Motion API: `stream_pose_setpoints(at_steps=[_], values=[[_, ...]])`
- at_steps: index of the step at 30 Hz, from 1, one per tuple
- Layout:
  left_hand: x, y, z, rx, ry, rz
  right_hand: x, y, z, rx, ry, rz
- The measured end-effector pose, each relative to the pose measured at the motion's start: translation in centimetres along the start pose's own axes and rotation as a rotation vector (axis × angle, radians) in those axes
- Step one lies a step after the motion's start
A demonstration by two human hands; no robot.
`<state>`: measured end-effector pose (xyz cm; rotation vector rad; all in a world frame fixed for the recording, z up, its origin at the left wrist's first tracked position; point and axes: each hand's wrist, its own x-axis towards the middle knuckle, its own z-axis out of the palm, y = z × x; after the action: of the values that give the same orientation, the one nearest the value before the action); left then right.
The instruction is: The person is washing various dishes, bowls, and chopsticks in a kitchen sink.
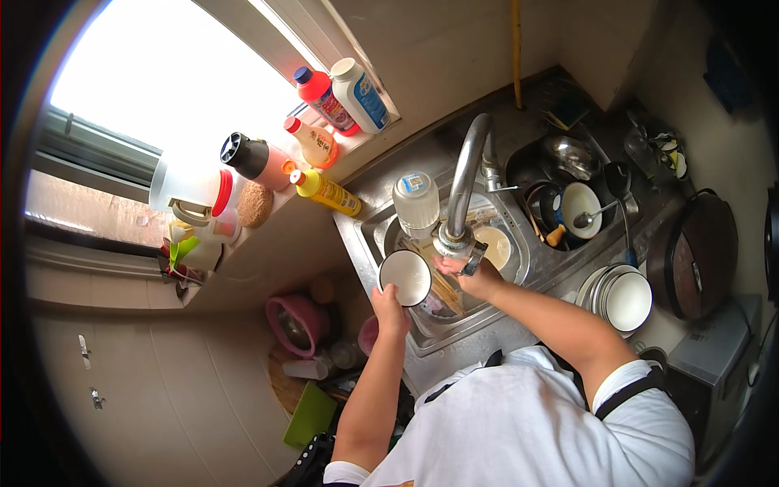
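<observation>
My left hand (391,310) grips the rim of a white bowl with a dark edge (409,275), its inside facing up, over the left side of the sink (426,347). My right hand (475,279) is beneath the head of the metal faucet (465,176), which hides part of its fingers, so its grasp is unclear. Below my hands, several wooden chopsticks (447,296) lie in the basin. A bowl of cloudy liquid (494,246) sits near the basin's right side. An upturned clear jar (419,210) stands at the far left corner.
The second basin holds a metal pot (572,155), a bowl (578,204) and a spoon (585,218). Stacked white bowls (630,301) stand on the right counter near a dark round lidded pan (694,255). A yellow bottle (325,192) and other bottles line the windowsill.
</observation>
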<state>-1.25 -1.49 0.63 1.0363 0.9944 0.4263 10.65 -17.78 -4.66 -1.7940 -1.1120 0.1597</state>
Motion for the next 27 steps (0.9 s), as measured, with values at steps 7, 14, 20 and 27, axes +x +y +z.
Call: stream_pose_setpoints(at_steps=[7, 14, 20, 27], values=[[-0.1, -1.9, 0.6, 0.251, 0.054, 0.348, -1.6, 1.6, 3.2, 0.609, -0.027, 0.851], [-0.7, -2.2, 1.3, 0.608, 0.048, 0.563, 0.1, -1.0, 4.9, 0.917, 0.245, 0.760], [-1.2, -2.6, 1.5, 0.686, 0.071, 0.633, 0.1, 0.8, 6.2, 0.730, 0.210, 0.792], [-3.5, -0.7, 3.2, 0.781, 0.039, 0.672, 1.3, -1.3, 4.5, 0.613, 0.164, 1.067]])
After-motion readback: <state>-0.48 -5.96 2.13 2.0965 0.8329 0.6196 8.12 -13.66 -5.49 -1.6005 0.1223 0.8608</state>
